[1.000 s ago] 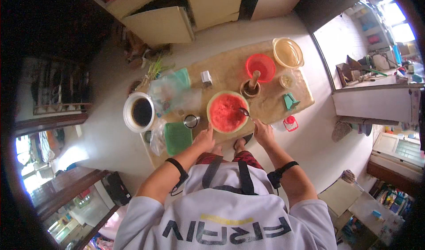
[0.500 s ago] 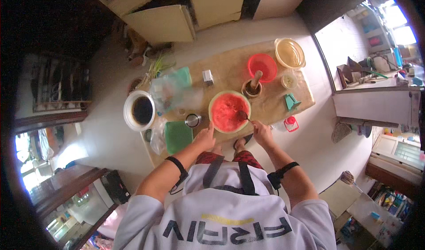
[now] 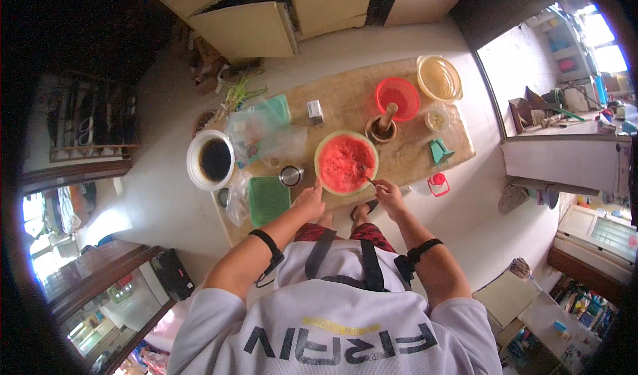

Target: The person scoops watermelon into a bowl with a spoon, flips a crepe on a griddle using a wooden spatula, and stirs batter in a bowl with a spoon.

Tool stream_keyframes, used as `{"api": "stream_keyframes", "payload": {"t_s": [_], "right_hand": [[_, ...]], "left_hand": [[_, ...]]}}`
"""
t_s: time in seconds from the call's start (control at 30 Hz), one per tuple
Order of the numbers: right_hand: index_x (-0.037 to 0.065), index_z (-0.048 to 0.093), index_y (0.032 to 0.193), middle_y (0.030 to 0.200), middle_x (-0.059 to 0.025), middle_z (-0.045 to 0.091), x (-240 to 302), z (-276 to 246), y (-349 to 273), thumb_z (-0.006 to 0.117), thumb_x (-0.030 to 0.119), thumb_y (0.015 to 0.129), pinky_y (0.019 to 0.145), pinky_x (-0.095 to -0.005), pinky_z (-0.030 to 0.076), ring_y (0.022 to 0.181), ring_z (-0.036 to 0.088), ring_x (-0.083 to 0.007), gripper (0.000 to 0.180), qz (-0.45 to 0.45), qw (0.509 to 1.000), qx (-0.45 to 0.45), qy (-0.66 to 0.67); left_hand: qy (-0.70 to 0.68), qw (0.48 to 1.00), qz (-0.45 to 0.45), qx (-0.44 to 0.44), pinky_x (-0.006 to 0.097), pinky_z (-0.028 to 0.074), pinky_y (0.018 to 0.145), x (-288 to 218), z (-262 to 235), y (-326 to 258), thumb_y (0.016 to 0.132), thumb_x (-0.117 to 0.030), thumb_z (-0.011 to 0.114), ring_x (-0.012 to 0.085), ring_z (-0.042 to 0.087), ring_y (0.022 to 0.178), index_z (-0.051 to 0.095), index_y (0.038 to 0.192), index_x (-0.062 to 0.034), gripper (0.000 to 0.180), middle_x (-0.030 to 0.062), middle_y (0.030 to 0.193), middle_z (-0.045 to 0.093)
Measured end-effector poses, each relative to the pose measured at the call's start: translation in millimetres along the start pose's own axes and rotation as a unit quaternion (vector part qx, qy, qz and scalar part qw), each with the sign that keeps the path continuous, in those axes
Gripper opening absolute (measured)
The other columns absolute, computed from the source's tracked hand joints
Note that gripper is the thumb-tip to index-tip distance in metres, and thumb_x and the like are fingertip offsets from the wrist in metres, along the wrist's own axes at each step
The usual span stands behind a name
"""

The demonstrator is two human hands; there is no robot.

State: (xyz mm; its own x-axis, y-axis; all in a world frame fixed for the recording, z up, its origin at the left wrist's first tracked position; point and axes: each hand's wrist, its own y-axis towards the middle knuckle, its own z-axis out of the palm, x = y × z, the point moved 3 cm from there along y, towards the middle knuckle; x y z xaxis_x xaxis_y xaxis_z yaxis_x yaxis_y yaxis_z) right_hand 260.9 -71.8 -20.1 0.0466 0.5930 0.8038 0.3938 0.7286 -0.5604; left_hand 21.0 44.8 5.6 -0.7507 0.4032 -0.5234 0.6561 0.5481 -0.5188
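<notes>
Spoon (image 3: 369, 180) sinks deeper, gripped in right hand (image 3: 388, 196); left hand (image 3: 309, 201) holds watermelon half (image 3: 344, 161), likely heavy, slippery, best held by rind (image 3: 343, 193).

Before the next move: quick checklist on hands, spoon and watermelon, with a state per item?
1. Right hand gripping spoon: ok.
2. Spoon's depth in the red flesh: cannot tell.
3. Left hand at watermelon rim: ok.
4. Watermelon well back from table near edge: not ok, sits close.
5. Metal-rimmed container apart from watermelon: ok.
6. Mortar clear of watermelon: cannot tell, they nearly meet in view.
</notes>
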Motion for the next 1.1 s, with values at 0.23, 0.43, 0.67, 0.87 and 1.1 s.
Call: {"api": "stream_keyframes", "payload": {"t_s": [0.23, 0.43, 0.67, 0.87, 1.1], "right_hand": [[0.001, 0.060, 0.112, 0.074, 0.0015, 0.054, 7.9, 2.6, -8.2, 0.052, 0.009, 0.089, 0.050, -0.0215, 0.038, 0.057, 0.046, -0.0079, 0.025, 0.124, 0.970, 0.113, 0.177], [0.003, 0.062, 0.110, 0.063, 0.0038, 0.048, 32.9, 11.6, -12.3, 0.050, 0.012, 0.092, 0.043, -0.0205, 0.032, 0.051, 0.043, -0.0053, 0.023, 0.086, 0.983, 0.111, 0.119], [0.003, 0.065, 0.104, 0.061, -0.0005, 0.055, 124.5, -32.0, -16.3, 0.054, 0.013, 0.089, 0.051, -0.0273, 0.043, 0.057, 0.052, -0.0089, 0.021, -0.085, 0.978, 0.148, -0.117], [0.003, 0.066, 0.099, 0.062, -0.0002, 0.056, 291.8, -77.8, -76.8, 0.056, 0.013, 0.088, 0.048, -0.0243, 0.041, 0.055, 0.051, -0.0068, 0.018, -0.157, 0.939, 0.168, -0.257], [0.002, 0.067, 0.097, 0.066, -0.0019, 0.060, 411.3, -106.4, -152.6, 0.057, 0.010, 0.086, 0.047, -0.0250, 0.040, 0.052, 0.052, -0.0077, 0.017, -0.242, 0.900, 0.259, -0.254]], "left_hand": [[-0.014, 1.000, -0.019, 0.017, 0.046, 0.046, 0.086, -1.9, -4.8, -3.2, 0.076, -0.018, 0.060, 0.0423, 0.056, 0.099, 0.013, 0.138, 0.0102, 0.083, 0.0306, 0.110, 0.055], [0.002, 1.000, -0.019, 0.005, 0.046, 0.047, 0.083, -0.4, -4.6, -3.7, 0.076, -0.019, 0.059, 0.0425, 0.058, 0.093, 0.011, 0.138, 0.0110, 0.084, 0.0312, 0.104, 0.057], [-0.015, 1.000, 0.000, -0.001, 0.047, 0.047, 0.081, 1.3, -3.8, -3.4, 0.076, -0.017, 0.055, 0.0430, 0.059, 0.090, 0.010, 0.139, 0.0106, 0.082, 0.0314, 0.099, 0.059], [-0.012, 1.000, -0.009, 0.021, 0.047, 0.046, 0.085, -3.9, -8.9, -6.0, 0.075, -0.015, 0.055, 0.0428, 0.057, 0.096, 0.012, 0.139, 0.0105, 0.082, 0.0303, 0.107, 0.056], [-0.010, 0.994, 0.087, -0.063, 0.048, 0.047, 0.082, 60.8, 66.7, 31.8, 0.074, -0.018, 0.058, 0.0439, 0.058, 0.092, 0.017, 0.139, 0.0094, 0.082, 0.0285, 0.100, 0.060]]}}
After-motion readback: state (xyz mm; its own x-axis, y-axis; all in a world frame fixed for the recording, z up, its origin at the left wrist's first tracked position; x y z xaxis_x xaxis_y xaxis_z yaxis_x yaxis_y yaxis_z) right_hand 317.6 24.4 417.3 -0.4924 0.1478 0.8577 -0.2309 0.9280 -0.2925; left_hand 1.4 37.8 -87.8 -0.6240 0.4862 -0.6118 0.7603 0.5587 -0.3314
